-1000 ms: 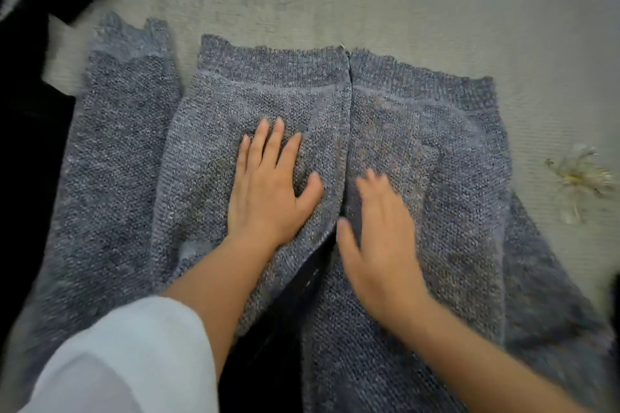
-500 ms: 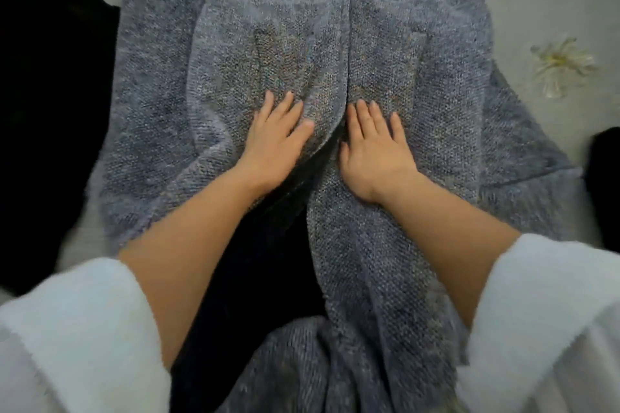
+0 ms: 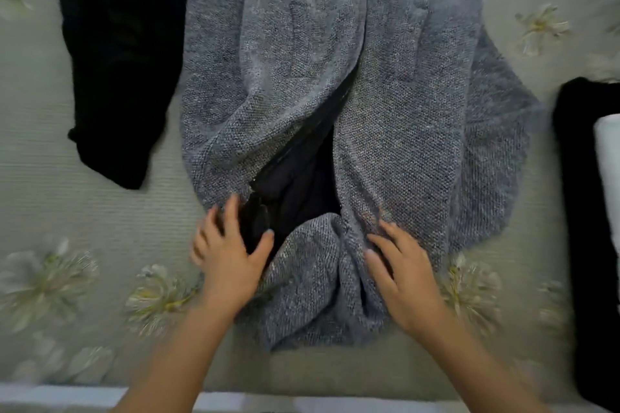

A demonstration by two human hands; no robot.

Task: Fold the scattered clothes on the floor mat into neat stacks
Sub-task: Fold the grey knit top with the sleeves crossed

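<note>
Pale flowered floor mat (image 3: 84, 211), grey knit cardigan (image 3: 402, 144) spread at its centre, front gaping on dark lining, left hand (image 3: 228, 258) and right hand (image 3: 406, 278) loose-fingered on its near hem, gripping nothing, black garment (image 3: 117, 60) towards far-left corner

The cardigan (image 3: 335, 93) lies on the mat (image 3: 84, 211) at my 12 o'clock. A loose garment (image 3: 117, 60) lies at 10 o'clock, apart from it; a pile (image 3: 583, 211) sits at 3. On the cardigan's near end, my left hand (image 3: 228, 254) touches at 11 and my right hand (image 3: 402, 278) at 1.
</note>
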